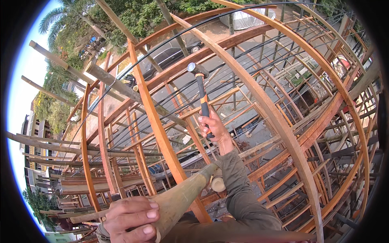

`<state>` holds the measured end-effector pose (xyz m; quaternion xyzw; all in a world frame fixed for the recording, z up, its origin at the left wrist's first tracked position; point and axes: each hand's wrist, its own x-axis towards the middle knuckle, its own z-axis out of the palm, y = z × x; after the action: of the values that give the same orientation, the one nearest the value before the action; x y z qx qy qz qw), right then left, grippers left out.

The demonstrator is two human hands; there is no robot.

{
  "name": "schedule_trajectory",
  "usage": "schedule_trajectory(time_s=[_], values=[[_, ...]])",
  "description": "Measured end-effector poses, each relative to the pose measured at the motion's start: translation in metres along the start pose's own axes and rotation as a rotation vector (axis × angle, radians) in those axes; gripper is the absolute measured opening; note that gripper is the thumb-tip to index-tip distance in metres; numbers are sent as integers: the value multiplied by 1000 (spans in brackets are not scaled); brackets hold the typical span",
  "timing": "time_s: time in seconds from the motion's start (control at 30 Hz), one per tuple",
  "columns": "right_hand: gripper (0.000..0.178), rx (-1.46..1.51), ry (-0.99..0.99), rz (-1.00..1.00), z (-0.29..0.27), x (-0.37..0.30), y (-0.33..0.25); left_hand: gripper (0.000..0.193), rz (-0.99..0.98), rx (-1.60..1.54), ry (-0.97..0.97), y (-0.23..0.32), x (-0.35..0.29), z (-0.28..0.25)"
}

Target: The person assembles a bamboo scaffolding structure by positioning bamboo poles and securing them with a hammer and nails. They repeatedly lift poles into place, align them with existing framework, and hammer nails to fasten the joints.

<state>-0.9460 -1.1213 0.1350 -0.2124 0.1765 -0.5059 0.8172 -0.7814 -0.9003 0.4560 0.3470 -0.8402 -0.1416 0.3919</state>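
Note:
My right hand (214,127) grips the lower handle of a hammer (202,91) with a black and orange grip. The hammer stands nearly upright, its metal head (197,69) raised out in front over the timber frame. At the lower left, my left hand (131,220) is closed over the near end of a thick bamboo pole (182,195). Part of its grip is hidden behind the fingers. The pole slants up and away toward my right forearm (241,190). Just below its far end, the cut end of another bamboo piece (218,184) shows.
Reddish wooden beams (156,125) and a long curved-looking beam (259,97) cross in front of me. Black cables (170,111) run through the frame. Bamboo poles (117,87) jut out at the left. Far below are a dark car (172,56) and a covered vehicle (247,19).

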Motion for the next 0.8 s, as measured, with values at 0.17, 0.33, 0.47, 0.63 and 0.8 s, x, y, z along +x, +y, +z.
schedule_trajectory(time_s=[0.17, 0.33, 0.47, 0.63, 0.8], values=[[34, -379, 160, -104, 65, -131, -16, 39, 110, -14, 40, -12, -4, -5], [39, -467, 358, -79, 93, -268, -10, 45, 84, 20, 114, -6, -9, 5], [47, -421, 544, -45, 115, -373, 21, 49, 99, -81, 169, -5, -6, 14], [60, -374, 783, -31, 137, -492, 70, 45, 194, -73, 156, -20, -8, 11], [43, -260, 1076, -108, 164, -599, 122, 41, 182, -117, 142, -36, -6, 15]])
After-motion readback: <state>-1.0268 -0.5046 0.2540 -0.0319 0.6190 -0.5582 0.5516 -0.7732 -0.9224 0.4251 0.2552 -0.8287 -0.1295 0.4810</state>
